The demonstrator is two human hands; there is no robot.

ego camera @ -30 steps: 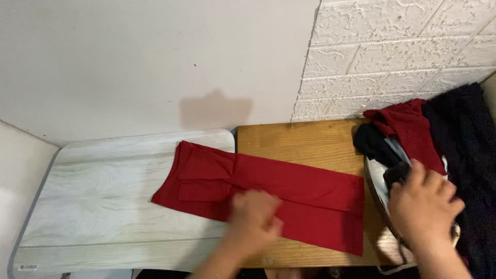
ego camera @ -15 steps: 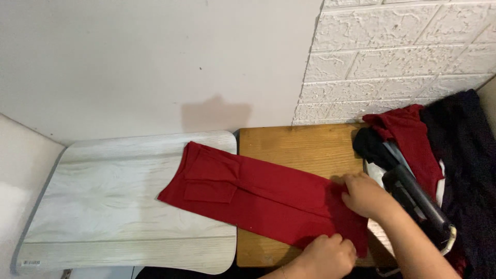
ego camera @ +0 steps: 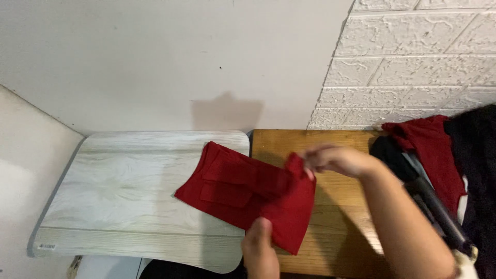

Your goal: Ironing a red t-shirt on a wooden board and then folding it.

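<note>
Folding a red garment in half across the seam between a pale tabletop and a wooden table.

The right hand pinches its far end, now carried leftward over the rest; the left hand pins the near edge, where half a second ago the cloth lay full length.

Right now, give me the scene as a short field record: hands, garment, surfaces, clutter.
left hand: pressing the near edge of the folded red fabric garment
right hand: pinching the garment's far corner, lifted
garment: partly doubled over, lying across both tops
surfaces: whitewashed wood-grain tabletop beside an orange-brown wooden tabletop
clutter: pile of red and black clothes at right
</note>
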